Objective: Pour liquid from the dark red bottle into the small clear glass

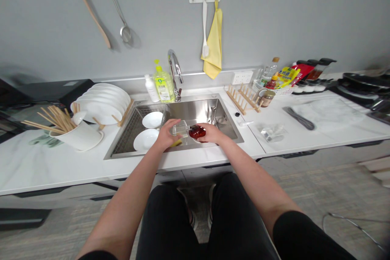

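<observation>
Over the front of the steel sink [193, 107], my left hand [165, 136] is closed around a small clear container [179, 128]. From the right, my right hand [212, 133] grips a bottle of dark red liquid [197, 131], which lies tilted with its narrow end toward the container. Whether liquid flows between them is too small to tell. Something yellow [176, 142] shows partly beneath my left hand. To the left of that hand, two white bowls [152, 120] sit in the wire rack [122, 140] inside the sink.
Behind the sink stand the faucet [173, 67], a dish soap bottle [163, 85] and a white bottle [151, 88]. Plates [102, 103] and a chopstick holder [78, 135] are at left. Rightward are a wooden rack [243, 98], a jar [267, 98], a plastic bag [272, 131] and a condiment basket [282, 91].
</observation>
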A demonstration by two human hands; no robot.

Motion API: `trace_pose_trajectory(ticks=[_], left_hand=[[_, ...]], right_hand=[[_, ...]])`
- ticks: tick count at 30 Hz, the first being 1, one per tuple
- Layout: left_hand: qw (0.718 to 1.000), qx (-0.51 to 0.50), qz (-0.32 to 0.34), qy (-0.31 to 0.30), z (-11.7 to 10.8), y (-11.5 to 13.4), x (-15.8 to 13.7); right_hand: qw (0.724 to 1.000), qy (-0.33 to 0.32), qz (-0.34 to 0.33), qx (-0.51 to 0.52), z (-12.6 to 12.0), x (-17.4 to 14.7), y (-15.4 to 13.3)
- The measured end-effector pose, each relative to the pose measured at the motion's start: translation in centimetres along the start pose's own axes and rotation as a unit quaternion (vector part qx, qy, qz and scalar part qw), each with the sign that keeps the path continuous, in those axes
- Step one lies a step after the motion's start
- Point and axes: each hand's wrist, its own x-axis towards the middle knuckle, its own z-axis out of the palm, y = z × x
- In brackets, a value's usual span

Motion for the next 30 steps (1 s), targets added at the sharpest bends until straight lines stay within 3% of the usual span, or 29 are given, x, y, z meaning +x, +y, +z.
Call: trace_pose_trajectory(ticks=[10, 30], left_hand=[[1.000, -0.003, -0.012, -0.005, -0.1, 0.2, 0.0], [1.000, -0.006, -0.014, -0.007, 0.0, 0.2, 0.0]], right_hand=[[1.000, 0.004, -0.013, -0.016, 0.2, 0.1, 0.9], [1.000, -0.011, -0.002, -0.016, -0.1, 0.0, 0.1]])
